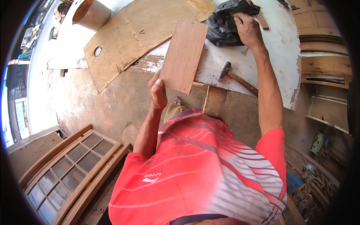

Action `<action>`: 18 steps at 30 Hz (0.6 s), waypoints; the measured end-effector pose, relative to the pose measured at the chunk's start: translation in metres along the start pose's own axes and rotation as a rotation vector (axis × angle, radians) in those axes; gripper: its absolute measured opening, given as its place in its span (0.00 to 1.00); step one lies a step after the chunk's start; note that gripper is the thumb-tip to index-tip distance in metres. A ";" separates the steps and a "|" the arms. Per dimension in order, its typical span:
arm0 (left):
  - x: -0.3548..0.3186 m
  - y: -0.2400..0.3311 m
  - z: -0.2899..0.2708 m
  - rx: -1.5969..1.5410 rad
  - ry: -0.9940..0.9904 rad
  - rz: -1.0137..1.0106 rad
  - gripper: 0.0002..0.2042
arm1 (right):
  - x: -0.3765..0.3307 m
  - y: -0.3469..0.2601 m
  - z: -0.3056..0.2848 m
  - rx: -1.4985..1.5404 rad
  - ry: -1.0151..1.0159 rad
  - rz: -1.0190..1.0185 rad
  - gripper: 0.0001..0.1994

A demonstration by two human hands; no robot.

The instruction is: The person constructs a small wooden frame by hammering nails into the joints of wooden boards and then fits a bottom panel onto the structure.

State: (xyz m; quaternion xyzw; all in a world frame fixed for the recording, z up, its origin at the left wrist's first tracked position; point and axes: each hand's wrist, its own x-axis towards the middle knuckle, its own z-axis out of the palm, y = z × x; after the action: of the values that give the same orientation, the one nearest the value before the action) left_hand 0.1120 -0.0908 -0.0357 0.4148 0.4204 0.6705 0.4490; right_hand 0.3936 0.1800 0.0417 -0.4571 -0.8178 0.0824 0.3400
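My left hand [157, 92] grips the lower left edge of a flat reddish-brown wooden board [184, 56], thumb on its face. The board is tilted up over the near edge of the white worktable [275, 71]. At the back of the table my right hand [248, 32] is closed on a crumpled black plastic bag [224, 28]; some of its fingertips are hidden by the bag's folds. Between my arms a hammer [225, 71] lies on the table, its head to the left and its wooden handle running toward my right forearm.
A large plywood sheet [123, 45] with a round hole covers the table's left part. Behind it stands a rusty metal can [92, 15]. Paned wooden window frames [71, 165] lean at the lower left. Wooden panels [320, 47] and a green object [317, 142] are on the right.
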 end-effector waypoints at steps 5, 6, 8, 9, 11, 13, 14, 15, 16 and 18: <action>-0.004 0.002 0.013 -0.112 0.176 -0.058 0.21 | 0.019 0.083 0.075 -0.618 -0.673 -0.144 0.13; -0.001 -0.008 0.012 -0.030 0.146 0.033 0.18 | 0.012 0.094 0.083 -0.645 -0.664 -0.187 0.15; 0.007 -0.017 0.017 0.209 0.136 0.197 0.13 | -0.003 0.107 0.089 -0.644 -0.572 -0.228 0.19; 0.010 -0.020 0.020 0.374 0.166 0.262 0.12 | 0.001 0.098 0.090 -0.626 -0.706 -0.168 0.20; 0.014 -0.036 0.005 0.251 0.250 0.074 0.11 | 0.010 0.081 0.089 -0.602 -0.898 -0.078 0.21; 0.027 -0.025 0.008 -0.104 0.288 -0.037 0.12 | 0.015 0.067 0.087 -0.639 -0.955 -0.093 0.22; 0.029 -0.027 0.003 -0.195 0.315 -0.050 0.12 | 0.015 0.059 0.087 -0.686 -0.945 -0.141 0.21; 0.032 -0.030 -0.001 -0.289 0.342 -0.061 0.12 | 0.015 0.051 0.086 -0.734 -0.935 -0.189 0.21; 0.046 -0.027 0.006 -0.394 0.333 -0.082 0.13 | 0.010 0.078 0.085 -0.810 -0.908 -0.227 0.21; 0.063 -0.029 0.023 -0.323 0.358 -0.107 0.13 | -0.003 0.126 0.083 -0.956 -0.864 -0.305 0.20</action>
State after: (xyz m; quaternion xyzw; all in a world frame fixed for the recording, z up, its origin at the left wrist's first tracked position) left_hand 0.1253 -0.0194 -0.0441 0.1896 0.4018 0.7671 0.4627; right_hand 0.4293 0.2642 -0.0787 -0.3626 -0.8825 -0.1629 -0.2513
